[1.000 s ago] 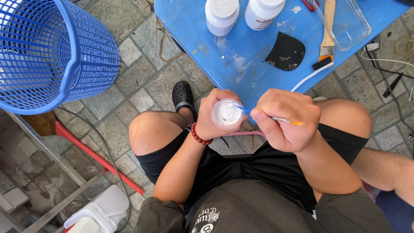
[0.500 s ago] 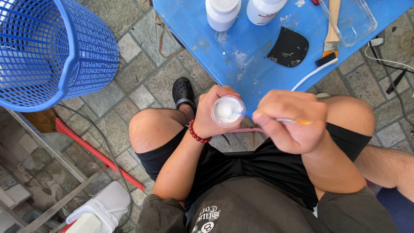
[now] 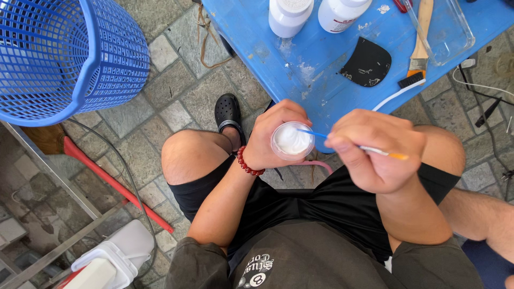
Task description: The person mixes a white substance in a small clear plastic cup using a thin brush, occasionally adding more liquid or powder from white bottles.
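Note:
My left hand (image 3: 270, 136) is wrapped around a small clear cup (image 3: 292, 141) filled with white paste, held above my knees. A red bead bracelet sits on that wrist. My right hand (image 3: 375, 155) grips a thin brush (image 3: 369, 150) with a blue and orange handle, its tip dipped into the white paste. Both hands hover just in front of the near edge of a blue table (image 3: 321, 59).
Two white bottles (image 3: 289, 16) stand on the blue table beside a black scraper (image 3: 367, 63), a wooden paintbrush (image 3: 420, 40) and a clear tray (image 3: 447, 29). A blue mesh basket (image 3: 64, 53) sits left, a red handle (image 3: 112, 182) and white container (image 3: 107, 262) below.
The brush tip has shifted inside the cup while my right hand moved slightly. The cup stays in my left hand.

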